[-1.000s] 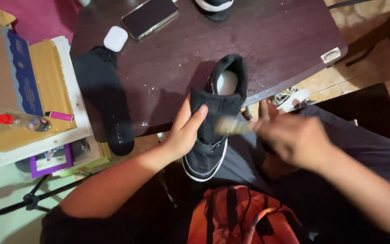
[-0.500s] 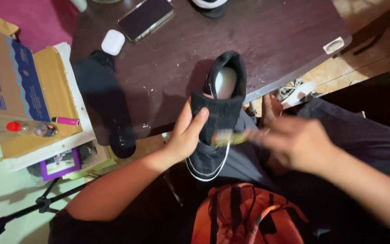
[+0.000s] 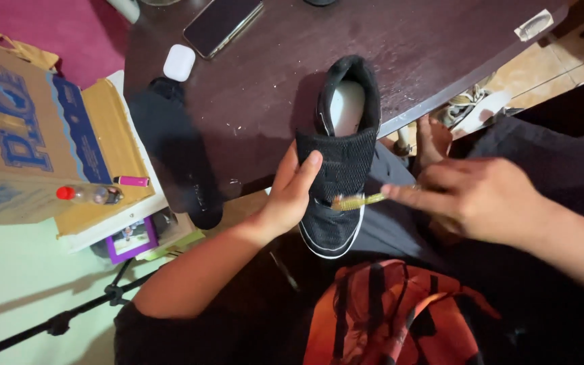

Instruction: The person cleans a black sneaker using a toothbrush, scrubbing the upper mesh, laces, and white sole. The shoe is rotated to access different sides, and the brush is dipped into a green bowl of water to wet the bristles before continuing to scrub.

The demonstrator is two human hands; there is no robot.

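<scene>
At the near edge of the tabletop [image 3: 441, 40], the black shoe [image 3: 338, 169] sits half on the wood and half over the person's lap, heel end resting on the dark surface, toe pointing down toward the orange backpack [image 3: 386, 318]. From where I'm watching, the left hand [image 3: 290, 196] is cupped around the shoe's side, thumb lying across the mesh strap, so it's gripping the shoe. The right hand [image 3: 481, 199] pinches a small yellowish brush [image 3: 358, 201], bristle end touching the strap near the middle.

My guess on handling: the shoe looks light, with a soft mesh upper that'll give under the fingers and a stiffer white-edged sole. I'd hold it by the sole and side, like the left hand does, not by the floppy strap. The brush is thin and a bit blurred, so it probably twists easily in a loose pinch.

A black insole [image 3: 177, 162] lies left on the tabletop, with a white earbud case [image 3: 179, 62] and a phone [image 3: 223, 26] further back.
</scene>
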